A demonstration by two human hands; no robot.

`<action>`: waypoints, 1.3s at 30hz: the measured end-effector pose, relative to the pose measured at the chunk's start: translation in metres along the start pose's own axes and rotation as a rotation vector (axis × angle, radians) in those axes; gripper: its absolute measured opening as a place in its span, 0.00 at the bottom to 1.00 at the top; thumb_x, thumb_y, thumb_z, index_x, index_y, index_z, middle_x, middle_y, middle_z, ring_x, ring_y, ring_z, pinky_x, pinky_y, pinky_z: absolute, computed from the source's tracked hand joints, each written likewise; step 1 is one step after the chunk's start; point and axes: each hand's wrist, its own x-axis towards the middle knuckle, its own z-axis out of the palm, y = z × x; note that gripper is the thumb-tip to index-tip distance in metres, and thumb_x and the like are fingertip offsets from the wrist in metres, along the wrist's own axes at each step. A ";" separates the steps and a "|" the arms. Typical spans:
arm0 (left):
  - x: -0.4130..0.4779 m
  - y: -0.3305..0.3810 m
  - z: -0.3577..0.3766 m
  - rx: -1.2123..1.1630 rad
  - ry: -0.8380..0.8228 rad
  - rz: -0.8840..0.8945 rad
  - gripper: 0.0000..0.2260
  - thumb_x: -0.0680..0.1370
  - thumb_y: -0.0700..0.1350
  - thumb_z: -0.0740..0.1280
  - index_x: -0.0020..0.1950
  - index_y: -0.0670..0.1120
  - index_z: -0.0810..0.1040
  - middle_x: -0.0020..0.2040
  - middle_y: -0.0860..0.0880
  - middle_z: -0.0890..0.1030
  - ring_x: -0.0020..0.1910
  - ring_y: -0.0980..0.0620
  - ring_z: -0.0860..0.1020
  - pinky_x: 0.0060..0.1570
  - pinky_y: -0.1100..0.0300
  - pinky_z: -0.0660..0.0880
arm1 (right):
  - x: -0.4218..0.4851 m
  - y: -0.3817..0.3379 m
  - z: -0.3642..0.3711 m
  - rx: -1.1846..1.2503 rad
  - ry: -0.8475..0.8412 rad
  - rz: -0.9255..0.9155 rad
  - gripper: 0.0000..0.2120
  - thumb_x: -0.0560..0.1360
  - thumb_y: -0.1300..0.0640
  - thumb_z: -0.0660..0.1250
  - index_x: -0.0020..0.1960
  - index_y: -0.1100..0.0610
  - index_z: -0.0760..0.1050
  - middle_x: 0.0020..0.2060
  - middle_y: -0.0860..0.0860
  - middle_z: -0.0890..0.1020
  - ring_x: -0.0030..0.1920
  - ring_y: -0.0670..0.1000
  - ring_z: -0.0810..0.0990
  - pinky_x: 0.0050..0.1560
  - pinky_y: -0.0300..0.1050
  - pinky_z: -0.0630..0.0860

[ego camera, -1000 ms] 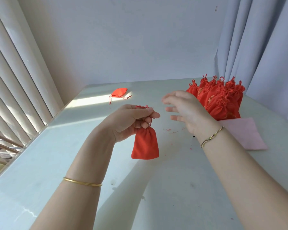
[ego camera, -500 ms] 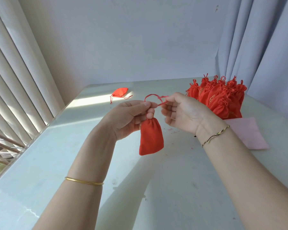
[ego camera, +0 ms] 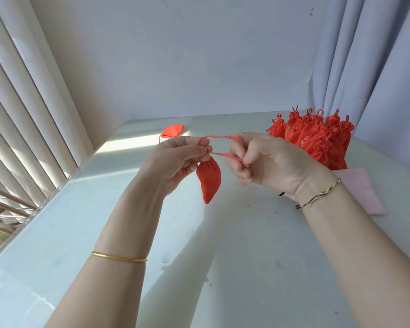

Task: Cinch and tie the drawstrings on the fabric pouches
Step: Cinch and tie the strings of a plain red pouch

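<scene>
Two hands above pale table [ego camera: 246,256], left hand [ego camera: 175,162] pinching small red fabric pouch [ego camera: 210,179] at its neck (hanging free), right hand [ego camera: 265,162] pinching thin red drawstring [ego camera: 225,155].

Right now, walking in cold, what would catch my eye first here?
The left hand pinches the neck of a small red fabric pouch hanging above the white table, while the right hand pulls its thin red drawstring taut. Behind the right hand stands a heap of tied red pouches.
</scene>
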 end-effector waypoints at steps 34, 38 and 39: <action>-0.004 -0.001 0.017 0.584 0.204 0.573 0.11 0.70 0.33 0.69 0.46 0.48 0.80 0.40 0.50 0.83 0.41 0.57 0.80 0.45 0.60 0.78 | 0.026 0.025 0.014 0.015 0.322 -0.058 0.09 0.78 0.59 0.59 0.44 0.57 0.76 0.36 0.55 0.81 0.38 0.54 0.79 0.48 0.49 0.75; -0.004 -0.001 0.018 0.549 0.181 0.576 0.11 0.70 0.32 0.69 0.45 0.48 0.80 0.40 0.51 0.84 0.40 0.59 0.80 0.41 0.64 0.77 | 0.025 0.027 0.015 0.034 0.333 -0.074 0.05 0.76 0.60 0.64 0.41 0.56 0.77 0.34 0.52 0.81 0.36 0.49 0.80 0.43 0.42 0.77; -0.003 -0.002 0.017 0.540 0.169 0.571 0.10 0.71 0.32 0.69 0.44 0.48 0.80 0.40 0.51 0.84 0.40 0.59 0.80 0.40 0.65 0.76 | 0.026 0.027 0.014 0.037 0.348 -0.070 0.05 0.75 0.61 0.64 0.41 0.56 0.77 0.34 0.51 0.80 0.35 0.48 0.80 0.41 0.41 0.76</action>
